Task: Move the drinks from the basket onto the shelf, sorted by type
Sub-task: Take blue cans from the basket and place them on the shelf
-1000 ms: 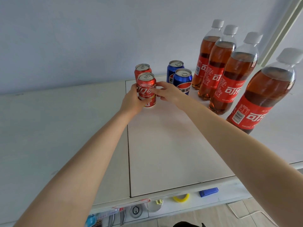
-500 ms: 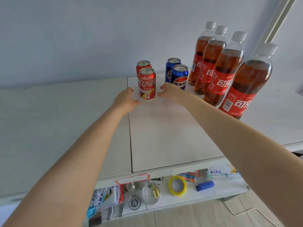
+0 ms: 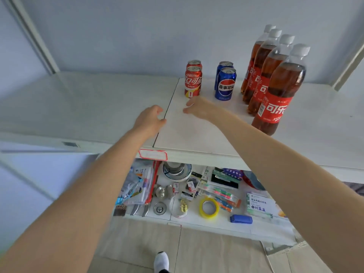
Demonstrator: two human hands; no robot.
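Observation:
Two red cola cans (image 3: 193, 81) stand one behind the other on the white shelf (image 3: 197, 133). To their right stand two blue Pepsi cans (image 3: 225, 84), also in a line. Further right, a row of several cola bottles (image 3: 278, 91) with red labels and white caps runs from back to front. My left hand (image 3: 150, 120) hovers over the shelf, empty, fingers loosely curled and apart. My right hand (image 3: 199, 109) is just in front of the red cans, empty, fingers spread. The basket is out of sight.
A lower shelf (image 3: 266, 231) holds clutter: a yellow tape roll (image 3: 208, 207), a blue eraser-like block (image 3: 241, 219), pens, cards, metal parts and plastic bags. A red-bordered label (image 3: 153, 155) is on the shelf's front edge. My white shoe (image 3: 161, 262) shows on the tiled floor.
Both hands have let go of the front red can and drawn back toward me. The camera has tilted down, so the lower shelf and floor now show.

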